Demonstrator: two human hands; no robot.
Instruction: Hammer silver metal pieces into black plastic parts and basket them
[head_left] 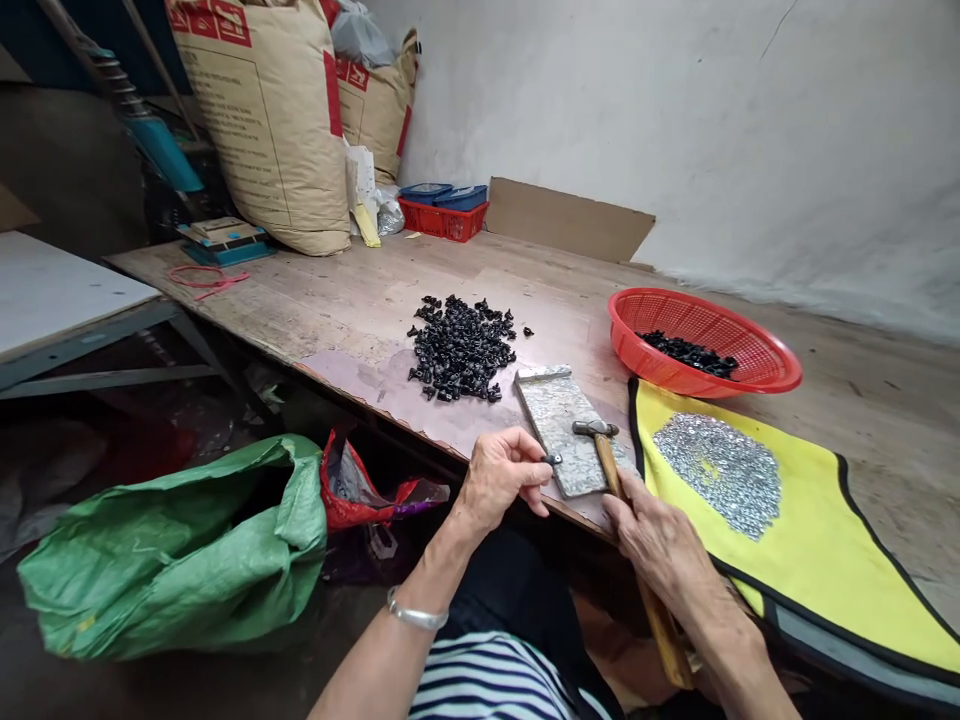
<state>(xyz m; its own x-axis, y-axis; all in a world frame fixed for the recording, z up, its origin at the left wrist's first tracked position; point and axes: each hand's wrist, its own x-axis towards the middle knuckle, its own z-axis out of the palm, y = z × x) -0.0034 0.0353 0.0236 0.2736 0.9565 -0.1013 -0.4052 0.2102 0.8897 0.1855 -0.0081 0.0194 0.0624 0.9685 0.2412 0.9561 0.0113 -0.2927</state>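
Note:
Between the thumb and fingertips of my left hand [504,474] is a small black part [553,459], held at the left edge of a worn metal plate [559,415]. My right hand [660,525] is closed around the wooden handle of a hammer [606,455]. The hammer's head is over the plate, to the right of the black part. Beyond my left hand lies a pile of small black parts [461,348]. Many tiny silvery metal pieces [720,472] are spread on a yellow cloth [817,540] at the right.
A red plastic basket [780,365] holding more black parts stands behind the cloth. Large paper sacks [262,130], a red crate [450,222] and a cardboard sheet [570,218] are at the back. Below the table's left edge sits a green sack [172,560].

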